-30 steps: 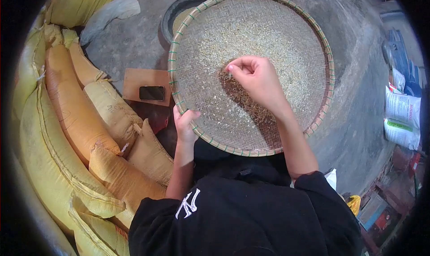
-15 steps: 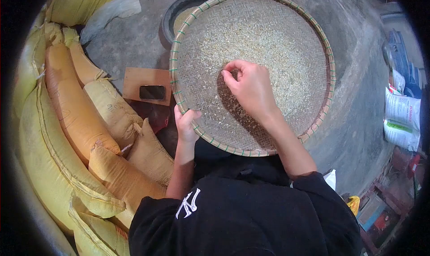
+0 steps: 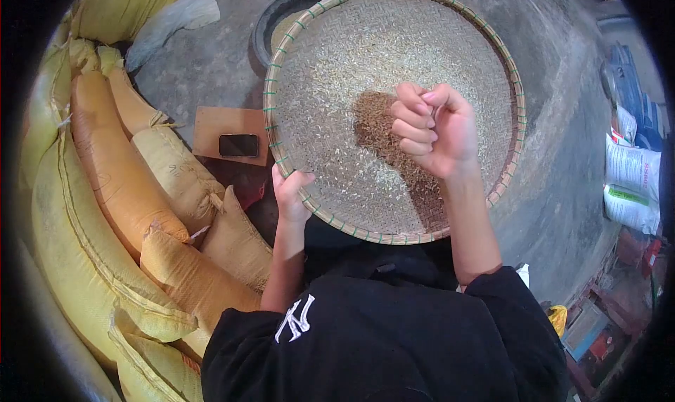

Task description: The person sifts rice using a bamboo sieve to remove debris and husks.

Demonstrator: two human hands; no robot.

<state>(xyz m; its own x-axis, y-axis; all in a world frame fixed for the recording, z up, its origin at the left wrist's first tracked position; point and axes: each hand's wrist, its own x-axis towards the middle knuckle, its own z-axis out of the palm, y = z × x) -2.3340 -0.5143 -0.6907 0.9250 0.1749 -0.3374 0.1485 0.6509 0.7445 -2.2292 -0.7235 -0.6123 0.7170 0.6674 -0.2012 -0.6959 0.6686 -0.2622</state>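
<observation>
A round woven tray point(image 3: 522, 121) with a green-stitched rim carries a thin spread of pale grains point(image 3: 380, 43). My left hand point(image 3: 292, 192) grips its rim at the lower left, thumb over the edge. Above the right half of the tray, my right hand point(image 3: 437, 129) is raised with its palm side up, fingers curled and the thumb pressed to the index finger. Whatever is inside that pinch is too small to make out. The hand's shadow falls on the grains to its left.
A dark basin point(image 3: 263, 29) stands partly beneath the tray's upper left. A phone point(image 3: 239, 145) lies on a brown board point(image 3: 208, 129). Full yellow and orange sacks point(image 3: 116, 159) line the left side. White printed bags point(image 3: 631, 184) are at the right.
My right hand has moved right, away from over the middle of the grains, and turned from knuckles up to palm side up. My left hand stays on the rim.
</observation>
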